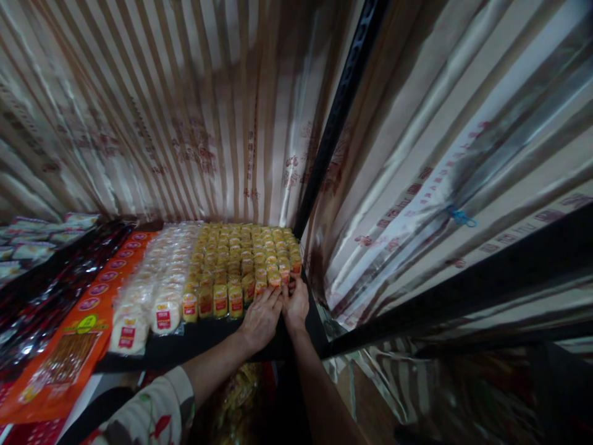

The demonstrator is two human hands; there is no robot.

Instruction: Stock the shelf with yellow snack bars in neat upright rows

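Note:
Rows of small yellow packets [241, 259] with red labels stand packed together on a dark shelf [194, 343]. My left hand [262, 318] reaches the front right corner of these rows, its fingers stretched onto the front packets. My right hand [295, 303] is right beside it, its fingers curled against the last packets at the right end by the black upright post [338, 111]. The packets under the fingertips are partly hidden. My left sleeve [152, 411] has a flower print.
White round packets [157, 296] with red labels lie left of the yellow ones. Orange flat packs [88, 315] and dark red packs [50, 290] lie further left. Striped plastic sheeting [185, 111] hangs behind and to the right. More goods sit on a shelf below [241, 395].

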